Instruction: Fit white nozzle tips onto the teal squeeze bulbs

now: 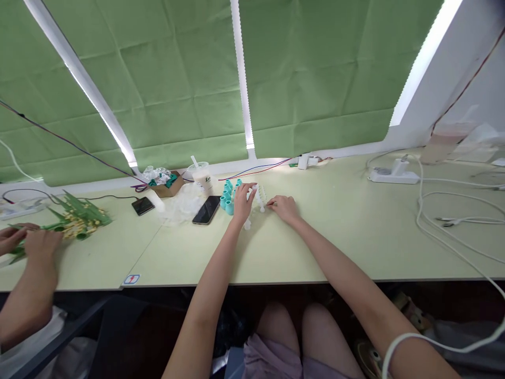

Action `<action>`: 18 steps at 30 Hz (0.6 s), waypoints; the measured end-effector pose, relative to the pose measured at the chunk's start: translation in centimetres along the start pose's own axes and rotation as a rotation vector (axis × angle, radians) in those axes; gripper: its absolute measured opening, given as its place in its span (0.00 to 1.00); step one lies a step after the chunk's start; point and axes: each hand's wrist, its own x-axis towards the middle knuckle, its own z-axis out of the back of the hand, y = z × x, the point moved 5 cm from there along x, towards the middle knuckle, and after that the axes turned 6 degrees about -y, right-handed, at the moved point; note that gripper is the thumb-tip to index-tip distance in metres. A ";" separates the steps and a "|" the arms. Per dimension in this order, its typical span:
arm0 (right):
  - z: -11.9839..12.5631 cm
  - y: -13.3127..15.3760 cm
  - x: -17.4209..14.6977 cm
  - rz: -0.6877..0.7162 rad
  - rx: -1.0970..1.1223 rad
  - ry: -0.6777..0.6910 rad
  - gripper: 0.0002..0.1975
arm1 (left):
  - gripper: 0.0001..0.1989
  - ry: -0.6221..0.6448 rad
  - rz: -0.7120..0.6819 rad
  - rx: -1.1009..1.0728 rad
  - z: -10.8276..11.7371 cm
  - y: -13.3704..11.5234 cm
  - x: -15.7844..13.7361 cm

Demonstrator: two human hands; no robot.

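My left hand (243,202) is closed at the top end of a white plastic piece (259,199) that stands tilted over the table. My right hand (285,208) rests just to the right of it, fingertips pinched together by a row of small pale bits (263,192). Whatever those fingertips hold is too small to name. Left of my left hand stand several teal vase-shaped cups (228,198), some hidden behind the hand. Another small white piece (248,225) lies below my left wrist.
A black phone (206,210), plastic bag (179,205), drink cup (202,178) and cardboard box (168,185) lie to the left. Farther left, another person's hands (41,243) hold a green-and-yellow artificial plant (81,223). White cables (424,210) and a power strip (393,177) lie right.
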 end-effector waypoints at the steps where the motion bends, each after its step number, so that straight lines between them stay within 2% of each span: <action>1: 0.0 0.1 0.0 0.014 0.002 0.000 0.09 | 0.12 0.021 0.000 0.011 -0.2 0.0 -0.1; 4: 0.9 0.2 0.2 -0.023 0.111 -0.078 0.08 | 0.11 0.075 0.045 0.059 -0.6 0.1 -0.3; 7: 2.7 -0.2 0.6 -0.177 0.395 -0.235 0.06 | 0.10 0.096 0.071 0.106 -0.7 0.0 -0.4; 10: 4.1 0.2 0.9 -0.200 0.707 -0.337 0.08 | 0.08 0.087 0.057 0.102 -0.7 -0.3 -0.4; 13: 4.5 0.9 0.9 -0.166 0.842 -0.334 0.10 | 0.09 0.071 0.040 0.070 -0.7 -0.6 -0.4; 18: 4.1 1.4 0.6 -0.180 0.894 -0.325 0.10 | 0.07 0.059 0.009 0.031 -0.8 -0.9 -0.5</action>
